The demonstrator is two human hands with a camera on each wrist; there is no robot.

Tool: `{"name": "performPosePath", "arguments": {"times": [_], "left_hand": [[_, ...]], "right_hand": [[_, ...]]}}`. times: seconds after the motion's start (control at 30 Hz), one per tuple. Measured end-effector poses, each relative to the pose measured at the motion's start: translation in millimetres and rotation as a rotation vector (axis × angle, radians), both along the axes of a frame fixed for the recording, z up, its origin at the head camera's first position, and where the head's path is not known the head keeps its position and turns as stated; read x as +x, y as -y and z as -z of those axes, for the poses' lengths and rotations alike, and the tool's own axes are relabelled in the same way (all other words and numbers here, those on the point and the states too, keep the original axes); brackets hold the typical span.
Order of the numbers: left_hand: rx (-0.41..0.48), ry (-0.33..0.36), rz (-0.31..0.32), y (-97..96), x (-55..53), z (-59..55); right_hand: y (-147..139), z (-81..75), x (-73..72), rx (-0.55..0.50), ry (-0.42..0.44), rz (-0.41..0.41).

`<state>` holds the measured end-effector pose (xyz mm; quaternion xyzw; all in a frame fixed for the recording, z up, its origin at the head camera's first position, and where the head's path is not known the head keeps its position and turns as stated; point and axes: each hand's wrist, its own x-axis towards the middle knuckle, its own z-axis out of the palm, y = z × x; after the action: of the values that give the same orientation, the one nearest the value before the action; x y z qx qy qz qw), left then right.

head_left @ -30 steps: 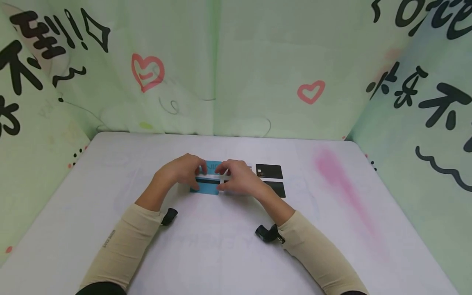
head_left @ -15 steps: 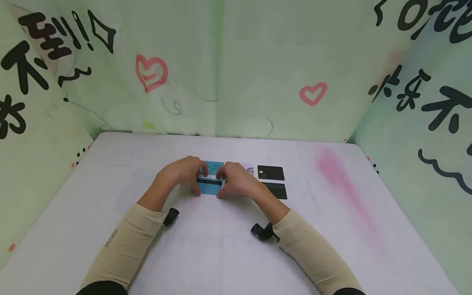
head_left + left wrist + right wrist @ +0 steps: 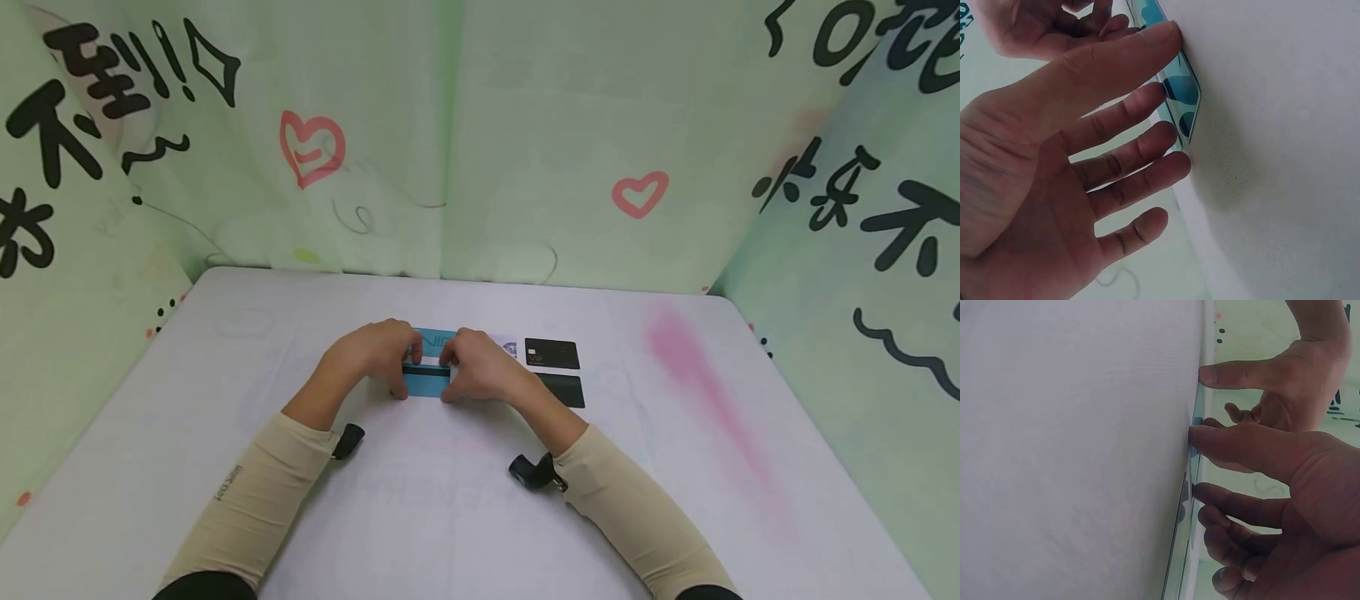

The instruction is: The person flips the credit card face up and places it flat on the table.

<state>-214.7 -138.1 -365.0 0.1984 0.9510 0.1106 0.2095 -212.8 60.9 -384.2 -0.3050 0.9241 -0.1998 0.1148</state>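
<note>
A blue card with a dark stripe (image 3: 427,383) lies on the white table, just nearer than a blue VIP card (image 3: 437,340). My left hand (image 3: 373,354) holds the striped card at its left edge, thumb on the near side and fingers on the far side. At its right edge, my right hand (image 3: 486,367) holds it the same way. The left wrist view shows the card's blue corner (image 3: 1182,90) between thumb and fingers. Side-on in the right wrist view, the right thumb and index finger meet the row of cards, whose pale nearer edge (image 3: 1177,562) shows.
A black VIP card (image 3: 552,353) and another black card (image 3: 564,390) lie to the right, the second partly behind my right wrist. A pale card with a small picture (image 3: 510,346) is mostly hidden by my right hand. Green cloth walls (image 3: 525,167) surround the table.
The striped blue card has shifted slightly right. Both thumbs have come down toward its near edge. In the last half second the hands have hardly moved; the head view has shifted a little.
</note>
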Motion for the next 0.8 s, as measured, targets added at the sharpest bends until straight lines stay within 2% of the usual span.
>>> {"name": "performPosePath", "arguments": {"times": [0.23,0.4,0.8], "left_hand": [[-0.023,-0.016,0.022,-0.3,0.8,-1.8],[-0.008,-0.032,0.035,2.7,-1.4,-0.1],[0.186,0.013,0.063,21.6,-12.4,5.1]], "right_hand": [[-1.1,0.9,-0.8,0.006,0.008,-0.003],[-3.1,0.3,-1.8,0.007,0.020,-0.013],[-5.4,-2.0,-2.8,-0.032,0.062,0.011]]}}
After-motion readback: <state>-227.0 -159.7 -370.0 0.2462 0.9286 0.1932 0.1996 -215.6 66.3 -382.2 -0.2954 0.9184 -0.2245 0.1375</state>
